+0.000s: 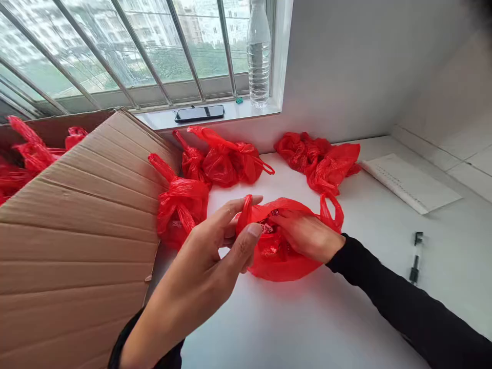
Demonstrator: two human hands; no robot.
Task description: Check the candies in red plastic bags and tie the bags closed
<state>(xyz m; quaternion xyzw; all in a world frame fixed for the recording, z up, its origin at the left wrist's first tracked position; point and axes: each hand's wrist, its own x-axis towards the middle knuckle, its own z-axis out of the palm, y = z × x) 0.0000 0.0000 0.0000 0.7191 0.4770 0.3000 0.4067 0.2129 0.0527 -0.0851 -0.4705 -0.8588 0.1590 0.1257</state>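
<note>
In the head view a red plastic bag [286, 269] sits with its mouth spread on the white table. My left hand [215, 256] is at the bag's left side, its fingers and thumb around the left handle loop. My right hand [307, 236] reaches into the mouth, its fingertips hidden among packets with dark and white print [267, 228]. Whether those fingers grip a packet cannot be seen. The right handle loop [338, 212] stands up beside my right wrist, not held.
Knotted red bags [182, 200] stand beside a cardboard box [84, 246] with more red bags inside. Crumpled red bags [319, 156] lie at the back wall. Paper [411, 182] and a pen [415, 256] lie right. The sill holds a phone [200, 113] and bottle [259, 61].
</note>
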